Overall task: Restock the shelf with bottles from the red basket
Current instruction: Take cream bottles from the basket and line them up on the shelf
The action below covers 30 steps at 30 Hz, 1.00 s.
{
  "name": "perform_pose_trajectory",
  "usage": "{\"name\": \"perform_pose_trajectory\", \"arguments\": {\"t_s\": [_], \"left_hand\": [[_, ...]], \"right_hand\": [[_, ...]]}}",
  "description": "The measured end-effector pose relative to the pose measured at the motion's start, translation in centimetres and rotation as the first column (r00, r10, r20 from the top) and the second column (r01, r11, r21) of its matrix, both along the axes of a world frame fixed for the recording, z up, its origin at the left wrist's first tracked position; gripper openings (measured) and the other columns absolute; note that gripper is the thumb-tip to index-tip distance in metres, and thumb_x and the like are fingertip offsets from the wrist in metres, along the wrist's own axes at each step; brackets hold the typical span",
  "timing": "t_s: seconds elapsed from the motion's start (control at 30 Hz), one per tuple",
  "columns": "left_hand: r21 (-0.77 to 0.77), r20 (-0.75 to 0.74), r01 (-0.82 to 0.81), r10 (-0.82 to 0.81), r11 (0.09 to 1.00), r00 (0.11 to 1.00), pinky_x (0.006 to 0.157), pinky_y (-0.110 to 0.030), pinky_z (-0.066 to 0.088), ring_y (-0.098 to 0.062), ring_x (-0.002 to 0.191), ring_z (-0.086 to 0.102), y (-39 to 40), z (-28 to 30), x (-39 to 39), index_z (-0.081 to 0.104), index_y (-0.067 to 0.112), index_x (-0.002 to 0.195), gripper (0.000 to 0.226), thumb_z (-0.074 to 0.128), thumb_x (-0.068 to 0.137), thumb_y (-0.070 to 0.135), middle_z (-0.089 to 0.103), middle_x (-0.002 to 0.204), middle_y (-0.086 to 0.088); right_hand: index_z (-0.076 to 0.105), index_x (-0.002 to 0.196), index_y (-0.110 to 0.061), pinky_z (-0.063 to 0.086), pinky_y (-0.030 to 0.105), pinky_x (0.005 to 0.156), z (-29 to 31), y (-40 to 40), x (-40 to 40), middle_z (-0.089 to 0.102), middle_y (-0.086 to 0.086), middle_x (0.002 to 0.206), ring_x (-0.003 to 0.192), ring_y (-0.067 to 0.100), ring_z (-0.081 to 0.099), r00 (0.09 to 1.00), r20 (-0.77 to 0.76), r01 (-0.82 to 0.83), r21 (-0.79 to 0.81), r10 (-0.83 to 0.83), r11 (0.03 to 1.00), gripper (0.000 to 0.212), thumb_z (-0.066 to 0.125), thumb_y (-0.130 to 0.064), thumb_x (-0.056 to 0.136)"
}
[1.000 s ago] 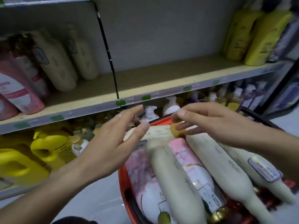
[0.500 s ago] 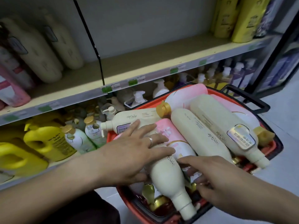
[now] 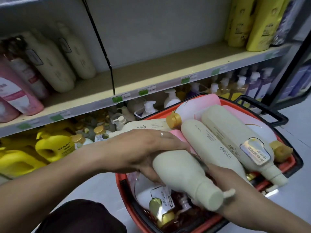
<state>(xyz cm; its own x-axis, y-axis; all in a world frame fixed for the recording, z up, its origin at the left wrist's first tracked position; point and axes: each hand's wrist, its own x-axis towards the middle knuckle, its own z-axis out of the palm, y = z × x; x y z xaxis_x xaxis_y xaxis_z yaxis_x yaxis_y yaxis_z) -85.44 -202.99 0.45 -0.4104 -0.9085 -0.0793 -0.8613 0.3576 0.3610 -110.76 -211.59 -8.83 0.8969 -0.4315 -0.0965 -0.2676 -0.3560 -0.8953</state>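
Cream bottle [image 3: 181,174] gripped by both hands, left [image 3: 143,152] and right [image 3: 223,180], over red basket [image 3: 124,185], bare shelf [image 3: 168,69] above.

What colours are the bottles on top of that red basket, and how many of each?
Cream bottles: 4
Pink bottles: 3
Total: 7. The ones buried lower in the red basket are too hidden to count.
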Motion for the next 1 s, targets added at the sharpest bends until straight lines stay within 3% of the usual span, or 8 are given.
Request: {"name": "perform_pose_trajectory", "arguments": {"t_s": [0.07, 0.17, 0.3, 0.4, 0.5, 0.63, 0.77, 1.0], "left_hand": [[-0.008, -0.170, -0.051, 0.049, 0.999, 0.984, 0.100, -0.037, 0.048, -0.009, 0.128, 0.055, 0.0, 1.0, 0.2, 0.053, 0.031, 0.144, 0.071, 0.088, 0.082, 0.034, 0.057, 0.138, 0.016], [-0.017, -0.354, -0.128, 0.114, 0.992, 0.928, 0.104, -0.037, 0.049, -0.017, 0.134, 0.055, -0.3, 2.1, 0.4, 0.055, 0.023, 0.144, 0.075, 0.092, 0.078, 0.024, 0.060, 0.141, 0.009], [0.092, -0.580, -0.233, 0.242, 0.968, 0.778, 0.104, -0.046, 0.053, -0.026, 0.128, 0.061, -1.0, 2.7, 1.5, 0.057, 0.018, 0.139, 0.064, 0.087, 0.082, 0.013, 0.066, 0.134, -0.004], [0.140, -0.697, -0.315, 0.319, 0.939, 0.642, 0.101, -0.038, 0.055, -0.023, 0.126, 0.063, -1.3, 2.4, 2.8, 0.058, 0.015, 0.137, 0.055, 0.080, 0.087, 0.014, 0.069, 0.131, -0.005], [0.227, -0.763, -0.377, 0.405, 0.898, 0.504, 0.097, -0.034, 0.057, -0.023, 0.123, 0.066, -1.3, 1.8, 4.6, 0.061, 0.016, 0.135, 0.049, 0.076, 0.089, 0.028, 0.070, 0.131, -0.005], [0.322, -0.812, -0.478, 0.498, 0.817, 0.305, 0.065, -0.023, 0.058, -0.017, 0.095, 0.076, -1.1, 0.8, 7.4, 0.069, 0.023, 0.120, 0.037, 0.072, 0.092, 0.048, 0.076, 0.117, -0.006], [0.335, -0.818, -0.590, 0.538, 0.734, 0.205, 0.079, -0.043, 0.063, -0.024, 0.111, 0.073, -1.0, -0.4, 10.3, 0.060, 0.031, 0.127, 0.069, 0.076, 0.074, 0.071, 0.074, 0.122, -0.002], [0.221, -0.872, -0.695, 0.458, 0.684, 0.173, 0.092, -0.046, 0.061, -0.025, 0.113, 0.072, -0.4, -1.0, 16.0, 0.059, 0.026, 0.125, 0.049, 0.085, 0.084, 0.034, 0.074, 0.121, -0.006]], "right_hand": [[0.070, 0.101, -0.054, 0.049, 0.003, 0.076, 0.3, -0.1, 0.8, 0.068, -0.042, 0.097, 0.092, -0.018, 0.065, 0.997, 0.053, 0.050, 0.090, -0.055, 0.995, 0.044, 0.090, -0.026, 0.075], [0.059, 0.119, -0.059, 0.057, 0.025, 0.090, 0.5, -0.6, 2.8, 0.070, -0.019, 0.119, 0.112, 0.001, 0.067, 0.985, 0.139, 0.077, 0.181, -0.103, 0.980, 0.066, 0.094, -0.029, 0.072], [0.058, 0.128, -0.042, 0.058, 0.033, 0.096, 1.7, -1.7, 5.6, 0.068, -0.011, 0.129, 0.119, 0.010, 0.066, 0.971, 0.215, 0.052, 0.229, -0.103, 0.972, 0.059, 0.089, -0.037, 0.078], [0.060, 0.129, -0.039, 0.058, 0.035, 0.094, 2.5, -2.4, 7.5, 0.069, -0.012, 0.128, 0.118, 0.009, 0.066, 0.964, 0.238, 0.066, 0.210, -0.116, 0.975, 0.055, 0.085, -0.043, 0.080], [0.064, 0.126, -0.030, 0.062, 0.039, 0.084, 2.8, -3.1, 9.6, 0.074, -0.003, 0.119, 0.106, 0.021, 0.074, 0.965, 0.215, 0.059, 0.377, -0.149, 0.924, 0.054, 0.087, -0.038, 0.078], [0.065, 0.127, -0.024, 0.058, 0.030, 0.071, 3.9, -3.4, 13.0, 0.077, 0.003, 0.115, 0.098, 0.023, 0.076, 0.978, 0.169, 0.036, 0.432, -0.120, 0.901, 0.053, 0.084, -0.040, 0.080], [0.070, 0.119, -0.020, 0.054, 0.029, 0.060, 4.7, -3.2, 16.9, 0.079, 0.006, 0.100, 0.078, 0.020, 0.071, 0.987, 0.109, 0.062, 0.430, -0.120, 0.901, 0.036, 0.077, -0.037, 0.088], [0.069, 0.115, -0.017, 0.055, 0.030, 0.063, 6.0, -2.8, 25.1, 0.079, 0.004, 0.101, 0.084, 0.022, 0.075, 0.998, 0.009, 0.053, 0.318, -0.059, 0.947, 0.042, 0.083, -0.038, 0.083]]}}
